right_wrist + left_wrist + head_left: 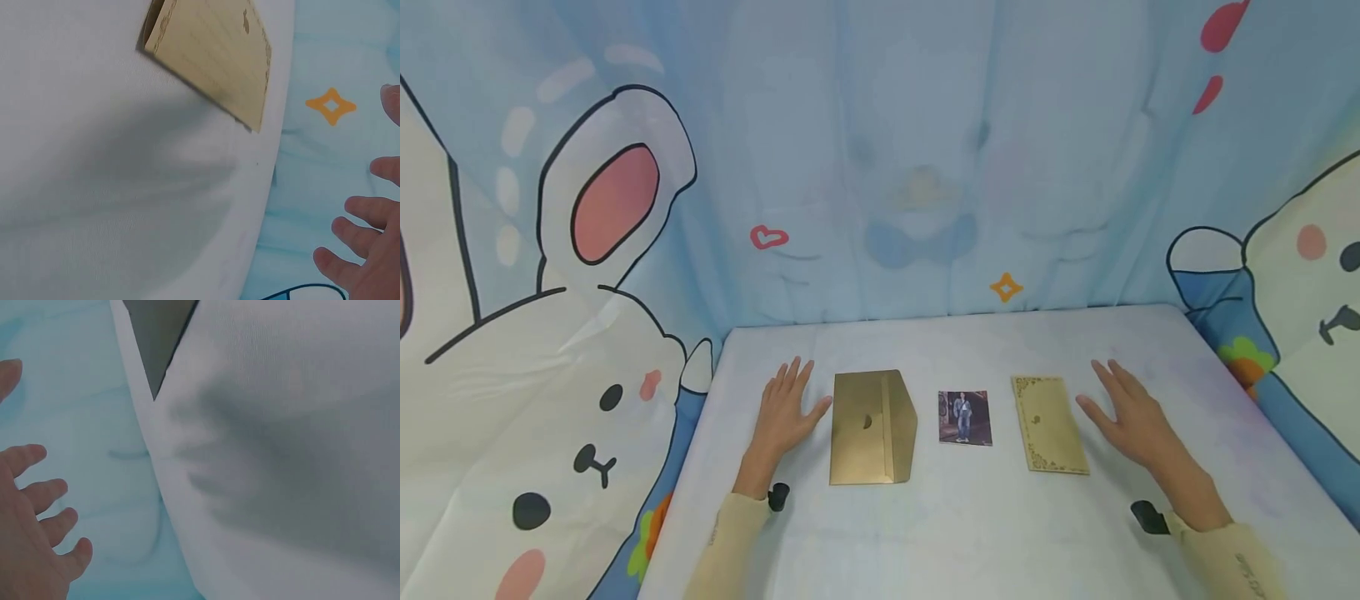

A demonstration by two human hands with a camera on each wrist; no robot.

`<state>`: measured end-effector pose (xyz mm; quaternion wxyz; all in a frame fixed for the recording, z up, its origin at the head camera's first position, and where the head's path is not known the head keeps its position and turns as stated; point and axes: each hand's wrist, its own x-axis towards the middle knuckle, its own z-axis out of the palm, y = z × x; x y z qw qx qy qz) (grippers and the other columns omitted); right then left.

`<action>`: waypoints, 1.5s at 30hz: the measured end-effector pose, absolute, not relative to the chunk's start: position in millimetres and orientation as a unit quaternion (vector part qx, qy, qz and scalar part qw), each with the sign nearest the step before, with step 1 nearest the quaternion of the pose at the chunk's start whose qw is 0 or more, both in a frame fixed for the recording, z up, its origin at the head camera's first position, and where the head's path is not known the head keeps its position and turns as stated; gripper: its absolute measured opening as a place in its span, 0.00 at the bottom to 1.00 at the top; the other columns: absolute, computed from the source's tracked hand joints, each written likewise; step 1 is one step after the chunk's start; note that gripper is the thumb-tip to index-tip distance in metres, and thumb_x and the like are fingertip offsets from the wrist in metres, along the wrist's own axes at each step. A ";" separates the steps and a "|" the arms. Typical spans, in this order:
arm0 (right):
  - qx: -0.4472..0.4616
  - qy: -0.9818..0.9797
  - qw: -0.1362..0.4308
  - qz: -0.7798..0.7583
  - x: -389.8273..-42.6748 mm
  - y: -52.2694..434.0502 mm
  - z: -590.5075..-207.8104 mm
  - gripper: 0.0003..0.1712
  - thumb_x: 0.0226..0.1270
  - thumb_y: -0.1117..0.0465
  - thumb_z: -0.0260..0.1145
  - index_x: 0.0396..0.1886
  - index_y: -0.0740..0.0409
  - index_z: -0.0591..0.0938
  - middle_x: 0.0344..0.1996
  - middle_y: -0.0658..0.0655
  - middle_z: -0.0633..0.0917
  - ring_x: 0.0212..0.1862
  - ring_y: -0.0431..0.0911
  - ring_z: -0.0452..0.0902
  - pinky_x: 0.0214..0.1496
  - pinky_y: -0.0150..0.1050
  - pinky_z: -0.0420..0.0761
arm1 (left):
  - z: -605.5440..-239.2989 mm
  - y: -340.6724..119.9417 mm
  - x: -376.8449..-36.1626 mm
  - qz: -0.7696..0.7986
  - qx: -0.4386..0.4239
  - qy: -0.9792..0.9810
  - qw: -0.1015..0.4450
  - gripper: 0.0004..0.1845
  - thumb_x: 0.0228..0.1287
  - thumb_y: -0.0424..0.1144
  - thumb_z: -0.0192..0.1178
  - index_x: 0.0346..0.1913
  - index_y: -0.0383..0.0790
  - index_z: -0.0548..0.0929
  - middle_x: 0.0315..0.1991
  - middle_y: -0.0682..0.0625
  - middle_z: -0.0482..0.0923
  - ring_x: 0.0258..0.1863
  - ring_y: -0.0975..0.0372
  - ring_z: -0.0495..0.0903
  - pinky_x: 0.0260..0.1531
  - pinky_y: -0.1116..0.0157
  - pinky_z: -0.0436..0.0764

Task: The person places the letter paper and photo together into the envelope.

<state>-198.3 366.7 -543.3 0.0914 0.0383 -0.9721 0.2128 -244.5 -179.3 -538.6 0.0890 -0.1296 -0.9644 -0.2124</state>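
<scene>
A: Hands first, quick.
B: Left hand [785,408] lies flat on the table [962,533], fingers straight and spread, holding nothing. Its thumb reaches toward the gold envelope [872,429], just beside its left edge; can't tell whether it touches. Right hand [1131,417] is the same: palm down, fingers spread, empty, just right of the gold card [1048,423] and apart from it.

A: Envelope orientation?
B: Long axis runs away from the person, toward the backdrop [925,167]. Flap is open, folded out to the right, with a small half-round notch on the body. Flat metallic gold paper. Can't see anything inside it.

A: Card?
B: Narrow rectangle, long axis also running away from the person, top end leaning slightly left. Matte gold with an ornate border. In the right wrist view the card [212,59] looks like stiff paper, lying flat.

A: Between them?
B: A small photo [965,417], nearly square, showing a standing figure, apart from both.

A: Surface?
B: White cloth, soft, lightly wrinkled. Backdrop is pale blue cartoon-printed fabric.
</scene>
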 end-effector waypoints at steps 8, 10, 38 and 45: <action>0.064 -0.967 0.089 0.229 -203.1 344.7 -541.8 0.46 0.76 0.39 0.56 0.82 0.57 0.51 0.76 0.76 0.53 0.75 0.74 0.50 0.67 0.76 0.56 | -545.2 -162.0 -245.4 -0.199 -0.142 -0.966 0.078 0.41 0.71 0.63 0.53 0.79 0.46 0.58 0.80 0.40 0.52 0.80 0.44 0.50 0.75 0.40 0.54; 0.072 -0.966 0.093 0.229 -205.3 340.6 -541.9 0.46 0.76 0.41 0.57 0.81 0.57 0.51 0.76 0.76 0.54 0.74 0.74 0.51 0.67 0.76 0.57 | -546.4 -158.6 -244.3 -0.196 -0.144 -0.967 0.077 0.41 0.71 0.63 0.52 0.79 0.47 0.58 0.80 0.40 0.52 0.80 0.44 0.50 0.74 0.40 0.54; 0.125 -0.959 0.065 0.245 -217.7 278.7 -550.8 0.44 0.76 0.40 0.56 0.81 0.57 0.55 0.77 0.73 0.54 0.75 0.73 0.51 0.70 0.74 0.55 | -559.9 -128.9 -233.8 -0.217 -0.178 -0.958 0.055 0.41 0.72 0.61 0.54 0.79 0.47 0.57 0.80 0.40 0.52 0.79 0.42 0.51 0.75 0.40 0.52; 0.125 -0.961 0.070 0.234 -219.5 261.7 -545.6 0.44 0.76 0.39 0.56 0.81 0.57 0.56 0.77 0.72 0.55 0.76 0.71 0.52 0.72 0.71 0.56 | -555.4 -120.1 -238.6 -0.215 -0.177 -0.959 0.054 0.41 0.71 0.62 0.54 0.79 0.46 0.57 0.81 0.41 0.51 0.80 0.44 0.50 0.75 0.41 0.52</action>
